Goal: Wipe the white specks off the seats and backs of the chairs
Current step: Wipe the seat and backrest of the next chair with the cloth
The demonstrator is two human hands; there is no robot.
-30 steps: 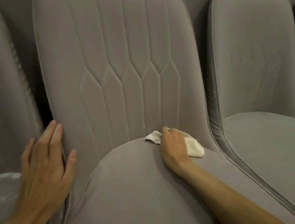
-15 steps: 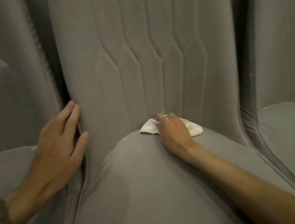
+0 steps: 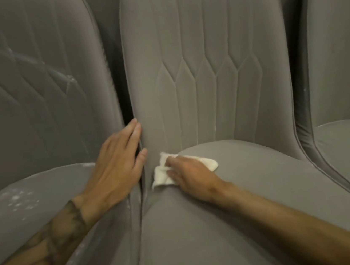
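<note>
A grey velvet chair (image 3: 203,51) with a stitched back stands in the middle. My right hand (image 3: 191,174) presses a white cloth (image 3: 160,176) flat onto the left rear of its seat (image 3: 253,188), where the seat meets the back. My left hand (image 3: 117,170) rests with straight fingers on the left edge of this chair, at the gap to its neighbour. The chair on the left (image 3: 32,94) carries white specks (image 3: 19,202) on its seat and pale streaks on its back.
A third grey chair (image 3: 342,67) stands at the right, with a few faint specks along its left edge. The chairs stand side by side with narrow dark gaps between them.
My right hand has slid the cloth leftwards along the rear of the seat, close to my left hand. The view has shifted left, showing more of the speckled left chair.
</note>
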